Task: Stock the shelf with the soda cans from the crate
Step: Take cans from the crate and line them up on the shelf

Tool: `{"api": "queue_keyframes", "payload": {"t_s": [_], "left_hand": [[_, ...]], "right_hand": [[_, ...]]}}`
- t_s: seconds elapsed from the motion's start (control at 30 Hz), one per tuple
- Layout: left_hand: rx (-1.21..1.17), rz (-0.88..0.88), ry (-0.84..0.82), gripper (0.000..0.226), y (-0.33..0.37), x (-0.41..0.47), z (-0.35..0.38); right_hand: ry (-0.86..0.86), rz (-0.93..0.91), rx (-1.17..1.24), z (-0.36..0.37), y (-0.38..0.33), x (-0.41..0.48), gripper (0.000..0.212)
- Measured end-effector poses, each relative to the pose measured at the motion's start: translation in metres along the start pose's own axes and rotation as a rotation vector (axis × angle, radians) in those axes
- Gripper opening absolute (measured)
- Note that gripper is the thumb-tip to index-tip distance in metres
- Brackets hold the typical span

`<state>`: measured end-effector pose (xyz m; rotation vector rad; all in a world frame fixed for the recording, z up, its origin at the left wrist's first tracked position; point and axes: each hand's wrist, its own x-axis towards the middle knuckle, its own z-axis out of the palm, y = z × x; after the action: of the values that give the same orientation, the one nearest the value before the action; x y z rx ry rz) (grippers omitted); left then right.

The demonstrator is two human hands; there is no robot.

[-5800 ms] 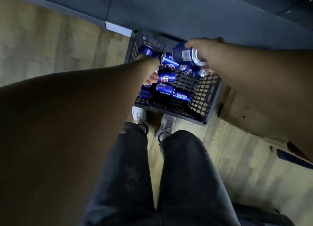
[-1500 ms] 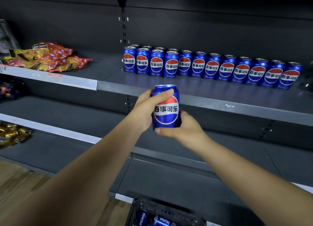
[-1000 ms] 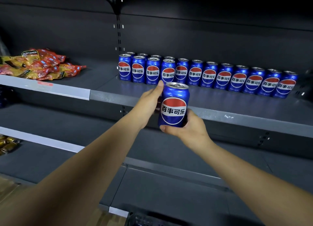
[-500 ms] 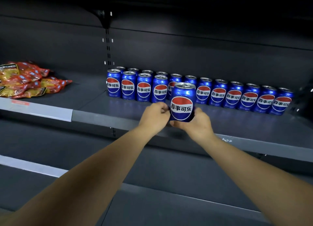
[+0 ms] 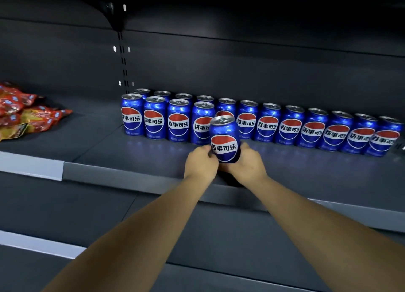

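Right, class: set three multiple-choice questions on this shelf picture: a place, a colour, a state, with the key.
1. Where are the snack bags? A) floor B) on the shelf, left of the cans C) atop the cans
2. The cans are mainly: A) green B) yellow C) blue
3. The held can is: A) upright B) on its side C) crushed
Key: 1 B, bags lie left of the row; 2 C, blue bodies; 3 A, left hand and right hand grip it top up.

Left hand (image 5: 200,163) and right hand (image 5: 248,164) brought the can (image 5: 224,138) (label forward) over the shelf (image 5: 306,167).
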<state>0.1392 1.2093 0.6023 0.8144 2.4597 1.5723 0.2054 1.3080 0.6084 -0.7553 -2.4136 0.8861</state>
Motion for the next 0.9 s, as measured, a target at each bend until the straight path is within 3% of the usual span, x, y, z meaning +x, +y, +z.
{"api": "queue_keyframes", "payload": {"t_s": [0.13,0.27,0.4,0.53,0.7,0.9], "left_hand": [[-0.039,-0.054,-0.014,0.032,-0.007,0.026,0.004],[-0.111,-0.139,0.093,0.023,-0.015,0.051,0.006],[-0.186,-0.229,0.135,0.043,-0.018,0.064,0.009],[-0.219,-0.344,0.057,0.046,-0.015,0.073,0.004],[-0.233,-0.467,-0.066,0.048,-0.013,0.088,0.0],[-0.135,-0.423,-0.08,0.046,-0.015,0.091,0.0]], "right_hand": [[-0.013,0.081,0.024,0.011,0.004,0.019,0.068],[-0.025,0.116,0.058,0.015,0.007,0.028,0.072],[-0.036,0.128,0.073,0.017,0.007,0.033,0.07],[-0.009,0.156,-0.041,0.022,0.008,0.038,0.06],[0.012,0.188,-0.151,0.03,0.011,0.051,0.062],[0.045,0.186,-0.257,0.033,0.012,0.061,0.061]]}}
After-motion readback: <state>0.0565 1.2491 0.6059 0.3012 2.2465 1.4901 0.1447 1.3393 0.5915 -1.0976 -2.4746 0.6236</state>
